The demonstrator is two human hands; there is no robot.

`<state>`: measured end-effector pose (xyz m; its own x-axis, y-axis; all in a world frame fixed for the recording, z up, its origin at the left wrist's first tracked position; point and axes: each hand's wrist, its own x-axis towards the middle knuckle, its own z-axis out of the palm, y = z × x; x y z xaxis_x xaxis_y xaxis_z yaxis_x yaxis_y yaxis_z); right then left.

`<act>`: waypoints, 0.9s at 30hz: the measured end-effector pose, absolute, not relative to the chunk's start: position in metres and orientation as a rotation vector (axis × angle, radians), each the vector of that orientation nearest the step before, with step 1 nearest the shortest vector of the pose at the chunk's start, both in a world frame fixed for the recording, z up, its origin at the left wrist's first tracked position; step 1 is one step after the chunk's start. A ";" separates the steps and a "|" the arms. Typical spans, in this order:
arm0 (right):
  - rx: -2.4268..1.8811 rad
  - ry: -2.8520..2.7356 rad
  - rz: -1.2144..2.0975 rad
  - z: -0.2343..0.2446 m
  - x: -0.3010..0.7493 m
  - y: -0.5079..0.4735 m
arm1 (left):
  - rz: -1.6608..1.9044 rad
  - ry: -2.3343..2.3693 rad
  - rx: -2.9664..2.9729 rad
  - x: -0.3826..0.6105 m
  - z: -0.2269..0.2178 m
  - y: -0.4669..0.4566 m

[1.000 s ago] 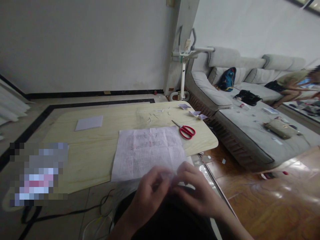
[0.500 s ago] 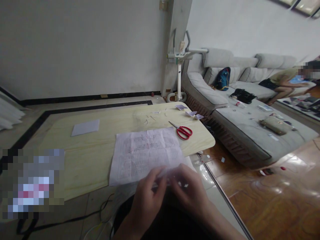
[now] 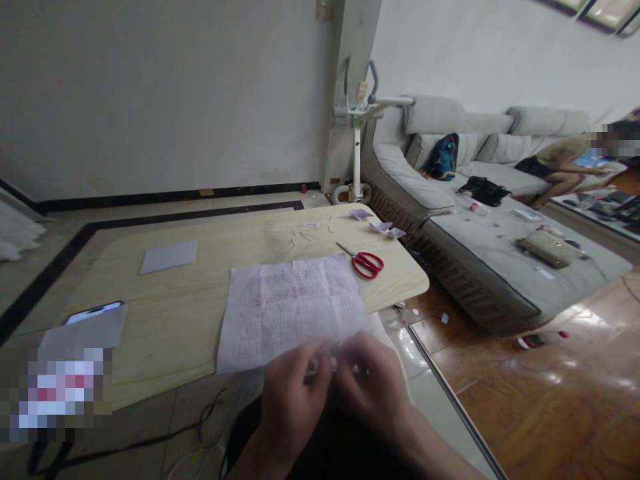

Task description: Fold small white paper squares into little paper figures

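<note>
My left hand point(image 3: 293, 400) and my right hand point(image 3: 377, 387) meet just below the near edge of a low wooden table point(image 3: 210, 267). Both pinch a small pale piece of paper point(image 3: 333, 357) between their fingertips; its shape is blurred. Right above them lies a large creased sheet of paper with faint red and dark writing point(image 3: 293, 307), hanging slightly over the table's edge. Red-handled scissors point(image 3: 365, 262) lie on the table beyond the sheet to the right.
A small blank sheet point(image 3: 169, 257) lies at the table's far left, a phone point(image 3: 93, 312) at the near left. Small folded paper pieces point(image 3: 383, 228) and scraps sit at the far right corner. A grey sofa point(image 3: 475, 240) with bags stands right; another person point(image 3: 575, 163) sits there.
The view has shifted slightly, so the table and sofa sit a little left and up. My hands stay together on the small paper, fingers working closer.
</note>
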<state>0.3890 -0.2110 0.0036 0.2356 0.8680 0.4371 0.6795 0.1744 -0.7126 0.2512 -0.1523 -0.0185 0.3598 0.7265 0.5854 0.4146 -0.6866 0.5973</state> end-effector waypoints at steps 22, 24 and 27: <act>-1.815 -1.528 0.209 0.017 0.386 -0.202 | 1.216 0.920 2.451 0.251 -0.033 -0.146; -1.823 -1.535 0.218 0.019 0.385 -0.203 | 1.233 0.916 2.435 0.251 -0.033 -0.146; -1.822 -1.562 0.239 0.019 0.386 -0.204 | 1.247 0.901 2.412 0.251 -0.032 -0.145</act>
<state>0.3855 -0.2037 0.0193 0.2505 0.9200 0.3015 0.7881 -0.0129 -0.6154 0.2509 -0.1454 -0.0320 0.4330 0.6415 0.6332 0.3996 -0.7663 0.5031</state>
